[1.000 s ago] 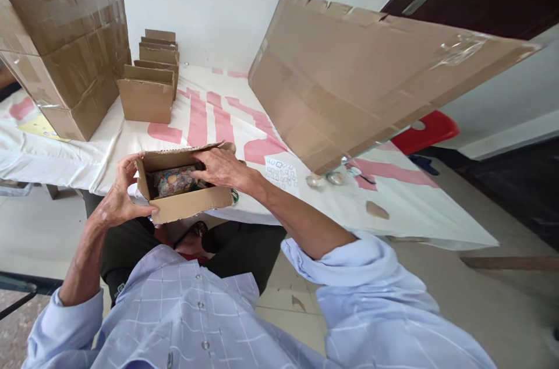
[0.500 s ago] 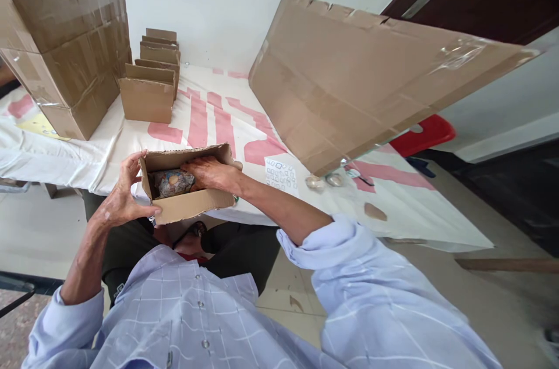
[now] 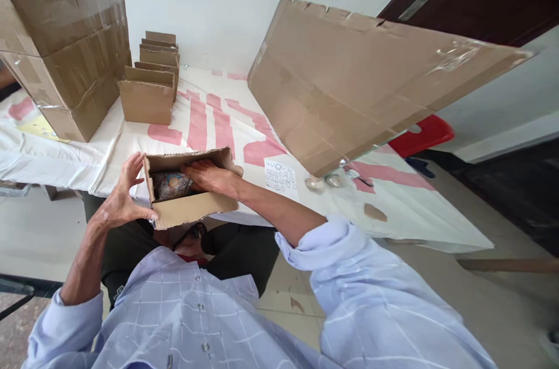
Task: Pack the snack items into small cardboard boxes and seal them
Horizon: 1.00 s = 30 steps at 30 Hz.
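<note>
A small open cardboard box (image 3: 194, 210) rests at the near edge of the table, its flaps up. Inside lies a colourful printed packet (image 3: 172, 184). My left hand (image 3: 119, 200) cups the box's left end, thumb under the front wall and fingers spread against the side. My right hand (image 3: 211, 176) reaches down into the box from the right, its fingers curled on the packet.
The table wears a white cloth with red markings (image 3: 209, 119). A row of small open boxes (image 3: 148, 98) stands at the back left beside large taped cartons (image 3: 65, 43). A big flattened cardboard sheet (image 3: 349, 78) leans over the right side. A small printed sheet (image 3: 280, 176) and tape rolls (image 3: 324, 182) lie nearby.
My right hand has gone from the box's top edge down into the box onto the packet. My left hand's fingers have opened out along the box's side.
</note>
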{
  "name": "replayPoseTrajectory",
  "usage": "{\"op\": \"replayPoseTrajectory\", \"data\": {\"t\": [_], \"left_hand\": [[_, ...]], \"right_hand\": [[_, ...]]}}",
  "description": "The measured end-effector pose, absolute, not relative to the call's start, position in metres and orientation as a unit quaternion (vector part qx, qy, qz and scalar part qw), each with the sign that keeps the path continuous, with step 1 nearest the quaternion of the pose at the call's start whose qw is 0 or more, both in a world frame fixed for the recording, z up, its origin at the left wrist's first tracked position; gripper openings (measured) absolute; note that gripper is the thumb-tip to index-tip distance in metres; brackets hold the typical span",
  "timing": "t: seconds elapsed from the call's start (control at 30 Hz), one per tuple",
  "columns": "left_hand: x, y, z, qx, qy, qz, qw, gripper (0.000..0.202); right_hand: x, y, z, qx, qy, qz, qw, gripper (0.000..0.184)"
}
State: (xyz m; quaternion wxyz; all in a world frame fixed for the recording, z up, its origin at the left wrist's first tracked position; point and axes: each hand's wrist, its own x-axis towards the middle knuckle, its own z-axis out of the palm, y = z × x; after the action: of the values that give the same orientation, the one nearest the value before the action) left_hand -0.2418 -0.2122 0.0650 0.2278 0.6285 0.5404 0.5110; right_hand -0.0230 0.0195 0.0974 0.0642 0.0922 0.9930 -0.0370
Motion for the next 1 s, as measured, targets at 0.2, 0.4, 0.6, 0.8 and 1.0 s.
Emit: {"op": "replayPoseTrajectory", "data": {"t": [0.2,0.4,0.6,0.8,1.0], "left_hand": [[-0.247,-0.210,0.057,0.606,0.554,0.498,0.278,0.168],[-0.249,-0.214,0.056,0.599,0.567,0.482,0.297,0.172],[-0.253,-0.218,0.055,0.597,0.583,0.461,0.302,0.173],[-0.248,-0.214,0.058,0.606,0.605,0.439,0.271,0.174],[-0.240,-0.202,0.058,0.610,0.631,0.436,0.199,0.153]], "right_hand": [[-0.025,0.015,0.103,0.114,0.989,-0.057,0.074,0.048],[-0.027,0.010,0.114,0.134,0.983,-0.105,0.075,0.044],[-0.024,0.007,0.130,0.150,0.977,-0.127,0.078,0.048],[-0.021,0.002,0.154,0.173,0.971,-0.143,0.079,0.040],[-0.018,0.005,0.176,0.157,0.974,-0.159,0.038,0.020]]}}
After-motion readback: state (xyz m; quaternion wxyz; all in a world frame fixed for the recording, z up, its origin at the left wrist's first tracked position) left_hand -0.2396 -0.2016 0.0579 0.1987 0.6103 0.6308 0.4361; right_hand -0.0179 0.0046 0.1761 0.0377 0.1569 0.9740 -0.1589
